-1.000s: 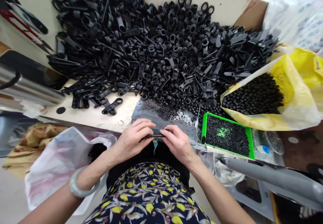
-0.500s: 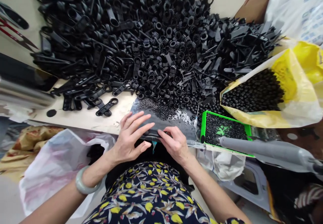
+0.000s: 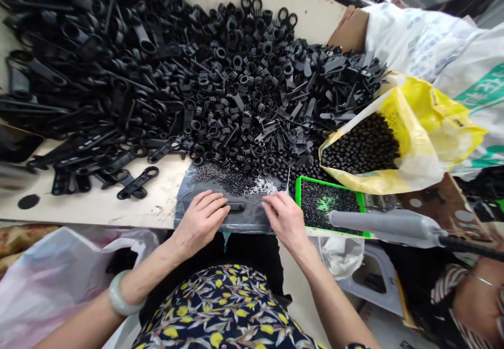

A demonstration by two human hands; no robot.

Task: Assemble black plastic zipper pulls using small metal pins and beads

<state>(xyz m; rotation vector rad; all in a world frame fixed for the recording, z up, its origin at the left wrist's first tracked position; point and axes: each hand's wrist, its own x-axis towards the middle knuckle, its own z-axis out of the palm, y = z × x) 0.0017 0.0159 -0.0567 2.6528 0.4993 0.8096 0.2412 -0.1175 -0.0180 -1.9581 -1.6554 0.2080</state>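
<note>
A black plastic handle-shaped part [image 3: 237, 207] lies flat on the dark mat [image 3: 252, 220], its right end showing. Over its left end, the fingers of my left hand [image 3: 201, 219] are curled together and hold it; they hide the rest. My right hand [image 3: 286, 220] is to the right of the part, with thumb and fingertips pinched together just below the small silver pins [image 3: 261, 185]. Whatever is between those fingertips is too small to make out. Small dark grey pieces [image 3: 214, 176] are heaped at the mat's back edge.
A large heap of black plastic parts [image 3: 220, 76] covers the back of the table. At right are a green-rimmed tray [image 3: 298, 194], a grey electric screwdriver [image 3: 386, 224] and a yellow bag [image 3: 425, 155] of black pieces. A co-worker's arm [image 3: 478, 296] shows at lower right.
The view has turned to the right. My left hand has closed from spread fingers onto the black part. My right hand has moved right, away from it, towards the silver pins.
</note>
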